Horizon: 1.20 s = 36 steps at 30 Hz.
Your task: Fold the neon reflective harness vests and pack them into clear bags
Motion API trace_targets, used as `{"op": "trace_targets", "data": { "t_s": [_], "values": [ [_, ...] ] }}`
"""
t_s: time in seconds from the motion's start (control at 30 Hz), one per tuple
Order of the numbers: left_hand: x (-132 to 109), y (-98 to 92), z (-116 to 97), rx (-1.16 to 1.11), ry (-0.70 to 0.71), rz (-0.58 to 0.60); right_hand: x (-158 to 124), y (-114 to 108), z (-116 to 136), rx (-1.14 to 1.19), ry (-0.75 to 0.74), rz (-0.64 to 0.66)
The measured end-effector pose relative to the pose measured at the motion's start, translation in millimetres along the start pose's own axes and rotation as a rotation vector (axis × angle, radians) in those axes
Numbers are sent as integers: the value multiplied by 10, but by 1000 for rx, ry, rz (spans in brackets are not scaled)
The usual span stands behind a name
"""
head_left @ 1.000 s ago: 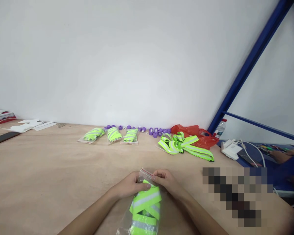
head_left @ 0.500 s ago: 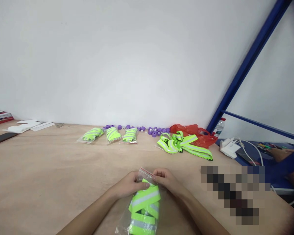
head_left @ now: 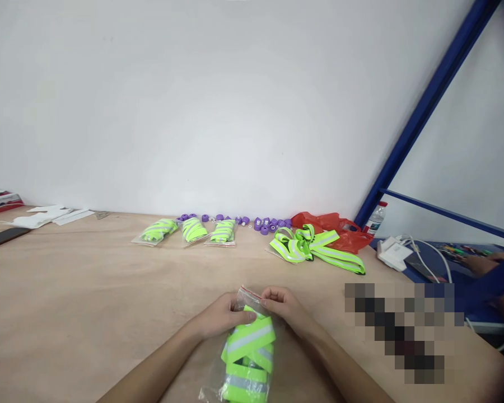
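Observation:
A clear zip bag [head_left: 247, 298] with a red seal strip lies on the wooden table [head_left: 88, 296] in front of me. Folded neon-yellow reflective straps [head_left: 247, 352] fill it. My left hand [head_left: 220, 316] pinches the bag's top edge from the left, thumb pressed on the straps. My right hand [head_left: 283, 308] pinches the same top edge from the right. Both hands are closed on the bag's mouth.
Three bagged strap bundles [head_left: 191, 230] lie near the wall, with several purple caps [head_left: 264, 225] behind them. Loose reflective straps [head_left: 315, 249] and a red plastic bag [head_left: 340, 229] sit to the right. A white charger [head_left: 392, 253] and another person's arm [head_left: 487, 268] are at far right.

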State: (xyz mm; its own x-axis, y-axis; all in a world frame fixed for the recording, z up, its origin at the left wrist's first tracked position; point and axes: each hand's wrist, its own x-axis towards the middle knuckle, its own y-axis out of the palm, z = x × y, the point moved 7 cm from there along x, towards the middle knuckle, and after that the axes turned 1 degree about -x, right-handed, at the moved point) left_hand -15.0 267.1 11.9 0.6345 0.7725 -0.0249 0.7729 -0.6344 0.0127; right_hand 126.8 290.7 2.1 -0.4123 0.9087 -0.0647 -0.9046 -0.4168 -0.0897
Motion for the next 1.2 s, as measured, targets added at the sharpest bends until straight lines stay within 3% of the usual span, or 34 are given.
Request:
{"op": "trace_targets", "data": {
  "t_s": [0.17, 1.2],
  "values": [
    [-7, 22, -30, -17, 6, 24, -4, -7, -95, 82, 63, -18],
    [-8, 20, -15, -7, 0, 38, 46, -35, -120, 15, 46, 28]
  ]
}}
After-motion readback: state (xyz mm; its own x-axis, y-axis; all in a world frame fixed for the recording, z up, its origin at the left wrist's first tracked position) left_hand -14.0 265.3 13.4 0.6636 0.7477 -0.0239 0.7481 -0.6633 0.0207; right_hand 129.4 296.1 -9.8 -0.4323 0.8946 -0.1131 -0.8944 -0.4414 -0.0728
